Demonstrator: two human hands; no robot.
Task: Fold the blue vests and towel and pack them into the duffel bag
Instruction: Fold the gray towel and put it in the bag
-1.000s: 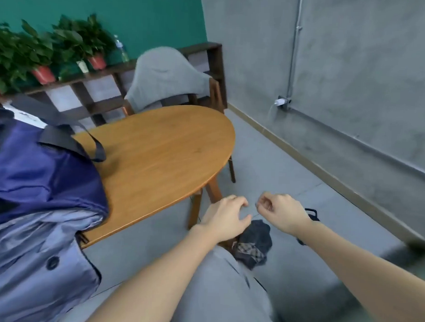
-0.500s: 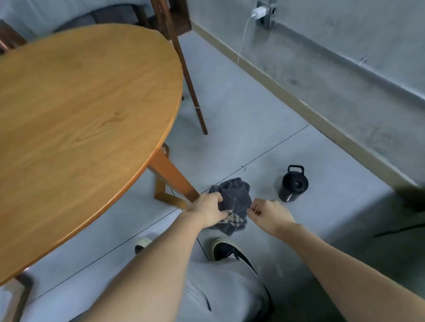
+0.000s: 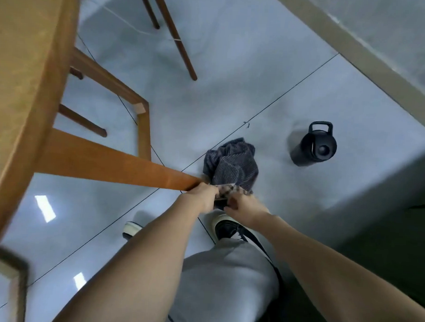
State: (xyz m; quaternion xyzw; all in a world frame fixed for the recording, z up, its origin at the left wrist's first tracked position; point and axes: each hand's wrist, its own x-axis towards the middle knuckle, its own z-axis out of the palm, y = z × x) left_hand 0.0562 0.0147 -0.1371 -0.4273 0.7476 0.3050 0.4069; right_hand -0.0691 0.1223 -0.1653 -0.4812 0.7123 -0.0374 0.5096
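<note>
A crumpled dark blue-grey striped towel (image 3: 230, 162) lies on the grey floor beside the table leg. Its near edge has a checked border. My left hand (image 3: 204, 196) grips that near edge, fingers curled round the cloth. My right hand (image 3: 243, 205) pinches the same edge just to the right, close to the left hand. Both arms reach down from the bottom of the view. The duffel bag and the blue vests are out of sight.
A wooden table (image 3: 28, 82) fills the left side, and its slanted leg (image 3: 115, 166) ends right by my left hand. A black bottle (image 3: 314, 146) stands on the floor to the right of the towel. Chair legs (image 3: 177, 36) stand farther back. My shoes (image 3: 224, 227) are below the hands.
The view has tipped from the tabletop down to the floor. Both hands went down to the towel and took hold of its near edge. The bag and vests left the view.
</note>
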